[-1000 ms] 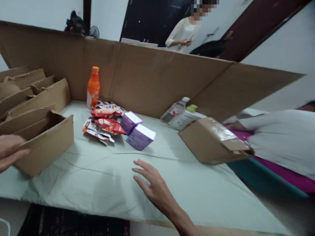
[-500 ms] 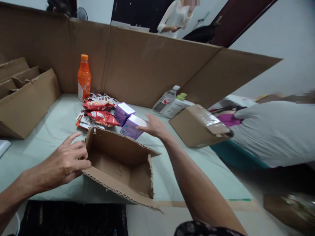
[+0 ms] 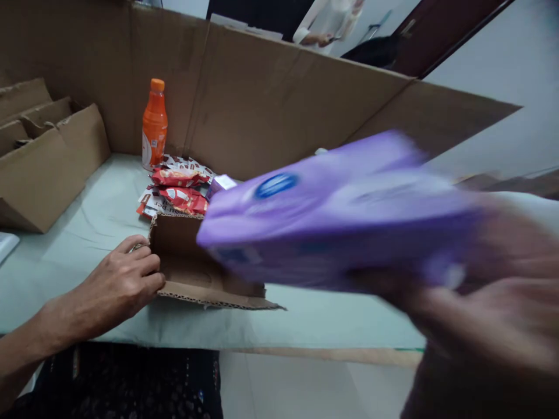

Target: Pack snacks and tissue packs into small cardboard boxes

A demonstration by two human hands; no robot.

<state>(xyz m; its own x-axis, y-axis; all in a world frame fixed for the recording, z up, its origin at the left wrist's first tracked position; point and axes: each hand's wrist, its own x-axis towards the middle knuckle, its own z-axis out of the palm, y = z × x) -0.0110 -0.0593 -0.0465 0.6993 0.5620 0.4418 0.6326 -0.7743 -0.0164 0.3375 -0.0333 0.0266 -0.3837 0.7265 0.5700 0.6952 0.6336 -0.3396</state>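
My left hand [image 3: 124, 279] grips the left edge of an open cardboard box [image 3: 183, 265] near the front of the table. Close to the camera, my right hand [image 3: 498, 297] is closed around one end of a purple tissue pack [image 3: 305, 203] with a blue oval mark; both are smeared by motion. The pack hangs over the box's right part and hides it. Behind the box lie red snack bags [image 3: 183, 199] and a second purple pack [image 3: 221, 185], partly covered.
An orange drink bottle [image 3: 155, 125] stands behind the snacks. At the left is a divided cardboard carton [image 3: 52, 169]. A tall cardboard panel [image 3: 271, 99] runs along the table's back. Beyond it, a person [image 3: 325, 29] stands. The table's front edge [image 3: 323, 352] lies below.
My right hand has taken hold of the front purple tissue pack and brought it up close to the camera. My left hand stays at the box's left edge, its fingers more closed.
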